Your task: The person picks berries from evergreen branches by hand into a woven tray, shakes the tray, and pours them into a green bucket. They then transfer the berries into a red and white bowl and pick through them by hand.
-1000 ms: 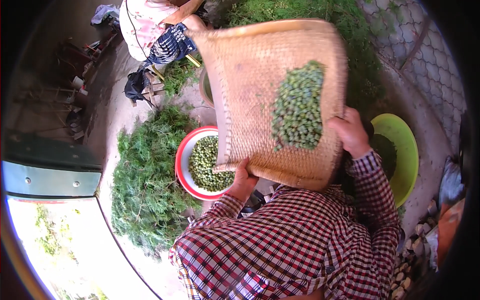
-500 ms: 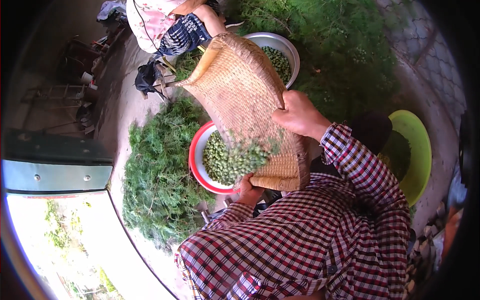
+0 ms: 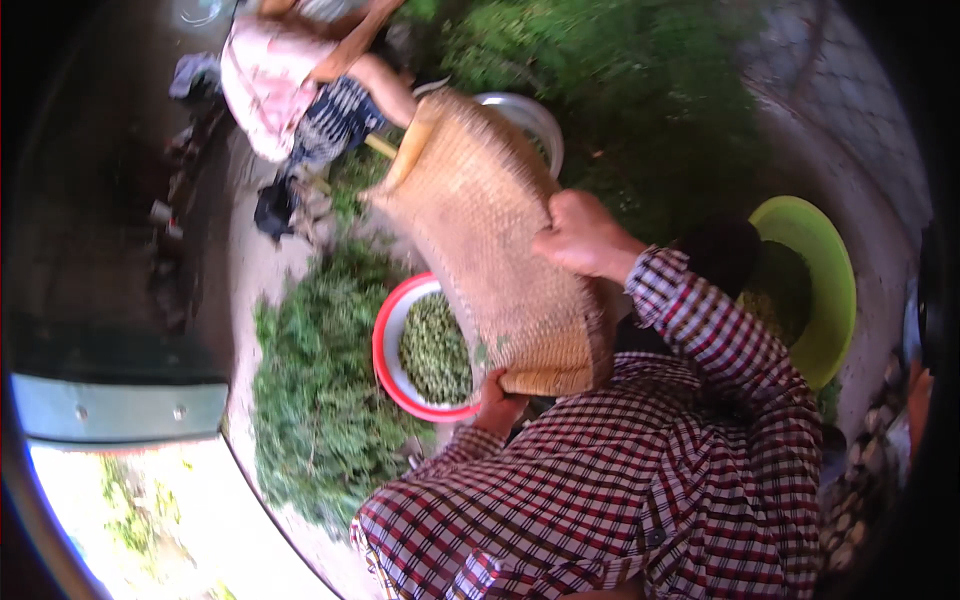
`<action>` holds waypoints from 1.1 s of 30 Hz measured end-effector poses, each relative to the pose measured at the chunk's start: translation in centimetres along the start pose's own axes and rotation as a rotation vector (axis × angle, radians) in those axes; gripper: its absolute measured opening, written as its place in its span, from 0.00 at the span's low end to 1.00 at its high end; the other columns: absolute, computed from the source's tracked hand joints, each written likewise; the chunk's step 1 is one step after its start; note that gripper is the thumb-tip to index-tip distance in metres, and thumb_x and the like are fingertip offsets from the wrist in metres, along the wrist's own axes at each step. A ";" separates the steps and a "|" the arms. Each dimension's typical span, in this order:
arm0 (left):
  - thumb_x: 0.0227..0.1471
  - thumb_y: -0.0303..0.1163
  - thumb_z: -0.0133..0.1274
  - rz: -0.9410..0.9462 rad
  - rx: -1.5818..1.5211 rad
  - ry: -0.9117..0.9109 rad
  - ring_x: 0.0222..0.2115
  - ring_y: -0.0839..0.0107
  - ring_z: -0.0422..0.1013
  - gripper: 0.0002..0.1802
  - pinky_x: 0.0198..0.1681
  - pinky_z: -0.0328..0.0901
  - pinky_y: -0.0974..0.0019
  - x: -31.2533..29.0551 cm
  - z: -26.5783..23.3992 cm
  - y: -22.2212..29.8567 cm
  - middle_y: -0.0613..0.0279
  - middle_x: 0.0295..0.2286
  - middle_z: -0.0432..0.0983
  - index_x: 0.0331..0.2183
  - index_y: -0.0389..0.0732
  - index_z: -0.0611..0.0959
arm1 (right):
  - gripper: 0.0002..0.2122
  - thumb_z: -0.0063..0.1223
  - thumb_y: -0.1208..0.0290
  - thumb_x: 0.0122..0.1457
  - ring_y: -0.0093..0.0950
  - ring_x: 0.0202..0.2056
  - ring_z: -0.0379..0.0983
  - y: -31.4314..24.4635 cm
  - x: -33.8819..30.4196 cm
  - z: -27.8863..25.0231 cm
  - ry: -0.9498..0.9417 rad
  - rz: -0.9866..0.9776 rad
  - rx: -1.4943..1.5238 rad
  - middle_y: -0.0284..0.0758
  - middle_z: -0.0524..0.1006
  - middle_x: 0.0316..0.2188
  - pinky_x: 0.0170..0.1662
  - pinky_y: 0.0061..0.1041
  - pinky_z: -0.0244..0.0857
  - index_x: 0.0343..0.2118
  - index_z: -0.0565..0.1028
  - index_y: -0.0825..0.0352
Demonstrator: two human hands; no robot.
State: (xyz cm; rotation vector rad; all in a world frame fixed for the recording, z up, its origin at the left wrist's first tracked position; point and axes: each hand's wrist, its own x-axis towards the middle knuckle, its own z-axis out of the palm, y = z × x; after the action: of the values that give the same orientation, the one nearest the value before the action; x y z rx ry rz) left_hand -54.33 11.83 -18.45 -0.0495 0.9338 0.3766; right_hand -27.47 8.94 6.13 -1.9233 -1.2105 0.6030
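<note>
head-worn fisheye, looking down, near the woven tray (image 3: 490, 225)

Upper garment: long-sleeved shirt (image 3: 590, 480), white ground, check of red and dark lines. Fastener: dark button (image 3: 655, 538). Right sleeve (image 3: 722, 325): upper right of the button, creased, ending in a checked cuff (image 3: 655, 281) at the bare right hand (image 3: 585, 235). Left sleeve (image 3: 462, 450): upper left of the button, same check, ending at the bare left hand (image 3: 497, 403).

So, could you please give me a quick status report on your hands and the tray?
Left hand and right hand gripping woven tray. Tray tilted by red-rimmed basin of small green pieces. Tray hiding part of basin's right side.
</note>
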 end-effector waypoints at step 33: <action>0.38 0.22 0.50 0.446 1.278 -0.819 0.27 0.63 0.69 0.18 0.34 0.67 0.63 5.4 45.3 -10.6 0.54 0.28 0.70 0.35 0.25 0.69 | 0.06 0.47 0.78 0.47 0.28 0.31 0.69 20.3 -26.3 -6.4 1.263 0.260 1.698 0.34 0.73 0.27 0.40 0.27 0.65 0.29 0.70 0.70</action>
State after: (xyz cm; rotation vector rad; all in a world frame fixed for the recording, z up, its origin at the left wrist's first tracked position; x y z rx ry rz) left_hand -12.81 12.71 3.10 1.4001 0.2195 0.1182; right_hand -23.46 -22.15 -6.69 -0.5527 0.4409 0.1952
